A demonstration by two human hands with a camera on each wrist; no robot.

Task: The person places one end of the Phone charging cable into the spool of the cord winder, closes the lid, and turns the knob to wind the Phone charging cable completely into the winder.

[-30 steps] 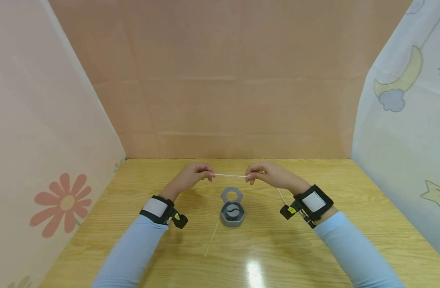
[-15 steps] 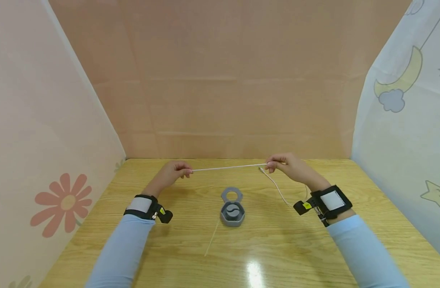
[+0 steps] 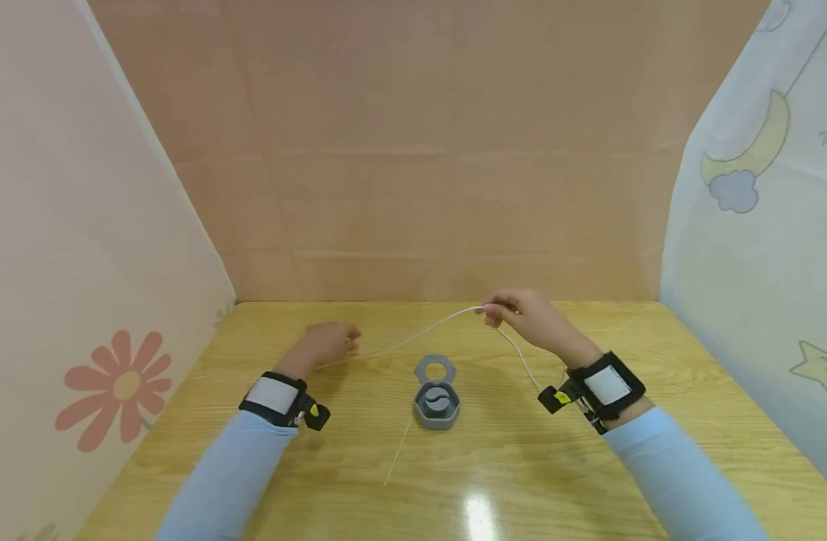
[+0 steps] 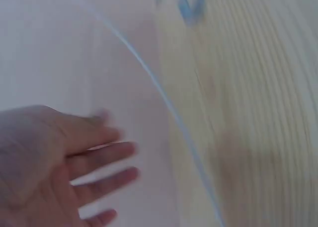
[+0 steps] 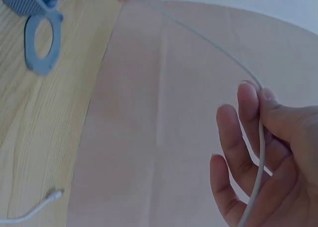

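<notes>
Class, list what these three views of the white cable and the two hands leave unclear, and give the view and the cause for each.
1. Left wrist view: motion blur; whether the left hand touches the white cable is unclear.
2. Head view: left hand seen from behind, its fingertips hidden.
3. Right wrist view: the right hand is cut off by the frame edge.
4. Head view: the detail inside the grey holder is too small to read.

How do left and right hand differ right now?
The right hand is raised and pinches the white cable; the left hand sits lower, near the table. In the wrist views the left hand's fingers are spread and hold nothing, while the right hand's curl round the cable. Both wear black wrist straps.
</notes>
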